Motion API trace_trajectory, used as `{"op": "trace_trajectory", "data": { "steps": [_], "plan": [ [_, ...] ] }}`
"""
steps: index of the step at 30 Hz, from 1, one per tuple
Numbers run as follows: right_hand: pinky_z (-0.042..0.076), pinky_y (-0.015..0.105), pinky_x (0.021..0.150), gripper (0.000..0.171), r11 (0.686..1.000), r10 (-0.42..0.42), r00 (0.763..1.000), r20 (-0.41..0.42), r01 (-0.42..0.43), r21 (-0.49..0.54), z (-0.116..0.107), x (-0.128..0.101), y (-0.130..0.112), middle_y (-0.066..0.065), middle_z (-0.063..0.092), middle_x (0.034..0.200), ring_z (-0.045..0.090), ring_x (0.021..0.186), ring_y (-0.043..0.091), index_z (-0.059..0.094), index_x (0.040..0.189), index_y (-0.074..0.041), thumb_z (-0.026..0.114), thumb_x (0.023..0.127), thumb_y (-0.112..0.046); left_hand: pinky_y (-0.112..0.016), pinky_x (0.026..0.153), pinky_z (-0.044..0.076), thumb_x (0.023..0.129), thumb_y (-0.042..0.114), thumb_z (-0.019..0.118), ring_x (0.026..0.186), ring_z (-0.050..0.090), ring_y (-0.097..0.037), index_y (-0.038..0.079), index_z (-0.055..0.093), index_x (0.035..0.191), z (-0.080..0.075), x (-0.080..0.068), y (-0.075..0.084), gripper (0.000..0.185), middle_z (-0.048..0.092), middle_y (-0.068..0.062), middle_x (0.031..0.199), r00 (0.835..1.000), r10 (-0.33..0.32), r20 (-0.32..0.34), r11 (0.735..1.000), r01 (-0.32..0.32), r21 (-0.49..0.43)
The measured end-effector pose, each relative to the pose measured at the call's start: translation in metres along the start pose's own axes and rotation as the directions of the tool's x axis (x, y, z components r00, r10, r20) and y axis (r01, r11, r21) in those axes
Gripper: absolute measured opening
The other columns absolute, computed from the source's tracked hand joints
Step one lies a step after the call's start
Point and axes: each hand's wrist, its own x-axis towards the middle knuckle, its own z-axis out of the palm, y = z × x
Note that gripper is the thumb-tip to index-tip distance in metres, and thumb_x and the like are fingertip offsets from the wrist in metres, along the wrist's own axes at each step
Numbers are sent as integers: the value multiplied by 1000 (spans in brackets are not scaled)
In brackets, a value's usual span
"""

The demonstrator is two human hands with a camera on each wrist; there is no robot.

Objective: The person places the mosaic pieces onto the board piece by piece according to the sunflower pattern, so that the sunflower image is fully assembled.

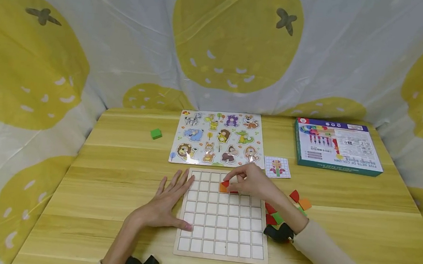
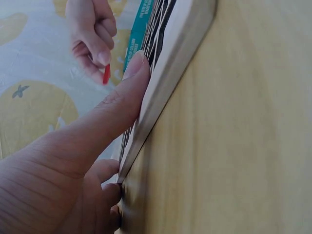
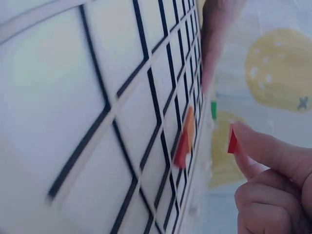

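While the left hand (image 1: 166, 207) lies flat with straight fingers, its thumb against the left edge of the grid board (image 1: 222, 240), the right hand (image 1: 252, 183) hovers over the board's far rows, pinching a red piece (image 2: 106, 74) in its fingertips. An orange piece (image 1: 223, 188) already sits on the grid beneath it. Loose pieces (image 1: 299, 198) lie to the right, the animal puzzle (image 1: 218, 139) beyond. Risk, as I judge it: the red piece could nudge the orange one askew if lowered crooked.
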Motion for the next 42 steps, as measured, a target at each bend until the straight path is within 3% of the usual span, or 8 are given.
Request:
{"op": "trace_trajectory", "data": {
  "steps": [11, 29, 42],
  "plan": [
    [26, 22, 48, 14, 998, 36, 999, 36, -34, -44, 28, 22, -5, -4, 36, 49, 30, 48, 11, 77, 89, -15, 80, 76, -11, -61, 117, -9, 63, 69, 76, 152, -13, -28, 20, 1, 157, 0, 1, -1, 129, -11, -1, 164, 1000, -11, 10, 1000, 11, 10],
    [33, 23, 50, 13, 999, 52, 997, 49, -51, -20, 30, 27, -2, -1, 51, 57, 41, 52, 12, 77, 86, -17, 82, 74, -12, -60, 118, -9, 63, 68, 77, 152, -12, -28, 22, 1, 157, 1, 1, -1, 129, -11, -1, 164, 1000, -15, 9, 1000, 15, 6],
    [32, 23, 50, 15, 998, 56, 996, 69, -57, 26, 28, 25, -2, -3, 41, 49, 35, 47, 11, 78, 89, -15, 79, 76, -8, -60, 118, -9, 64, 68, 76, 152, -13, -28, 22, 1, 157, -1, 1, 1, 128, -11, -1, 164, 1000, -20, 15, 1000, 20, 15]
  ]
}}
